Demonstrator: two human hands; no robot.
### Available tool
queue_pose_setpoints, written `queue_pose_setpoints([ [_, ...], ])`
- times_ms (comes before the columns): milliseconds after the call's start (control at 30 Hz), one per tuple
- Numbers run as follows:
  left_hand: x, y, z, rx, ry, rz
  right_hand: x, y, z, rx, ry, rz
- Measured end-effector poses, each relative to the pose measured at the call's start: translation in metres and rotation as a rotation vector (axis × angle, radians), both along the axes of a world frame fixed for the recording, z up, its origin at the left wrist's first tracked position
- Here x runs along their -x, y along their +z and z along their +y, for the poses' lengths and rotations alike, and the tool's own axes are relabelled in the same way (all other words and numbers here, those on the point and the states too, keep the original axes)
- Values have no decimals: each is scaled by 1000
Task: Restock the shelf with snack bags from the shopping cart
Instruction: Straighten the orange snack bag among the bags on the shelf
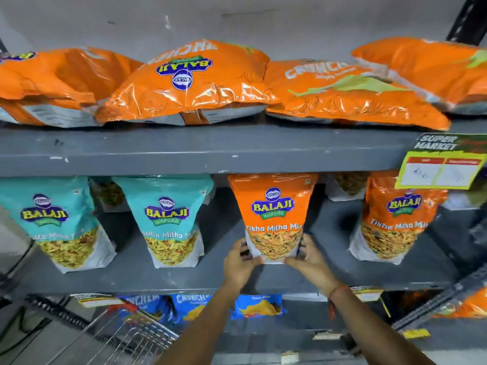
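An orange Tikha Mitha Mix snack bag (274, 214) stands upright on the middle grey shelf (158, 275). My left hand (241, 262) grips its lower left edge and my right hand (309, 256) grips its lower right edge. A second orange bag of the same kind (395, 219) stands to the right. Two teal bags (168, 219) (55, 222) stand to the left. The wire shopping cart (131, 335) shows at the bottom left, its contents out of view.
Several large orange bags (189, 83) lie flat on the top shelf. A yellow price tag (440, 167) hangs from the upper shelf edge at right. Blue Crunchem bags (258, 305) sit on the lower shelf. Black cables run at the lower left.
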State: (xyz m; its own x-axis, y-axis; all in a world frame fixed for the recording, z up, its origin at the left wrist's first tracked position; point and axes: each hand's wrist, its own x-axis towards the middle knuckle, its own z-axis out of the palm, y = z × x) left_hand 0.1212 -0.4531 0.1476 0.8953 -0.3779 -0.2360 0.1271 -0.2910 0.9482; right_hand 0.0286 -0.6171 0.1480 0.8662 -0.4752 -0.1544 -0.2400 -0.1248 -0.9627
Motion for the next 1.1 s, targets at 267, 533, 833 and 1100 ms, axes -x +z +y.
queue_pose_setpoints([
  [267, 8, 5, 11, -5, 38, -74, 7, 4, 5, -16, -37, -5],
  [533, 61, 33, -15, -48, 23, -346, 81, 33, -2, -25, -250, -109],
  [833, 119, 38, -115, 9, -272, -215, 154, 44, -98, 30, -644, -143],
  [1100, 117, 10, -194, -1, -260, -88, 148, 5, -192, -125, -322, 18],
])
